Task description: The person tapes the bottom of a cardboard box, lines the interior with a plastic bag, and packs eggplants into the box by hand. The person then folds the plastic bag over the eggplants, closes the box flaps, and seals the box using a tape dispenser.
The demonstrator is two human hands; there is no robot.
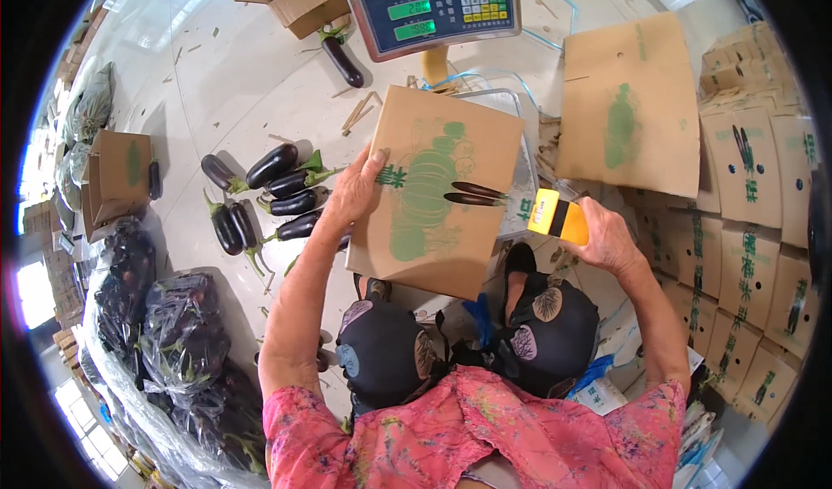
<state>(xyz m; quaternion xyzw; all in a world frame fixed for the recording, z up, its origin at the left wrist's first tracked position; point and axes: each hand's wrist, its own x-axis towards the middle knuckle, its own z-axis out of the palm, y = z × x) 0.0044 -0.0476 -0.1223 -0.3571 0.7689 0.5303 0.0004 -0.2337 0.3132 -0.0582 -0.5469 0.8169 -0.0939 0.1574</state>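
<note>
A closed cardboard box point(435, 190) with green print and a picture of two eggplants sits tilted before me, over the metal platform point(517, 109) of a digital scale. My left hand point(356, 187) grips the box's left edge. In my right hand point(604, 235) is a yellow and black handheld tool point(559, 217), perhaps a tape dispenser or stapler, held just off the box's right side. The scale's display panel point(434, 9) stands beyond the box with its digits lit green. Several loose eggplants point(273, 165) lie on the floor left of my left hand.
A flat-looking printed carton point(627, 106) stands at the right, before stacked cartons point(747, 261). Plastic bags of eggplants point(182, 333) fill the lower left. An open box point(305, 2) and one eggplant point(341, 60) are beyond; a small carton point(120, 177) stands far left.
</note>
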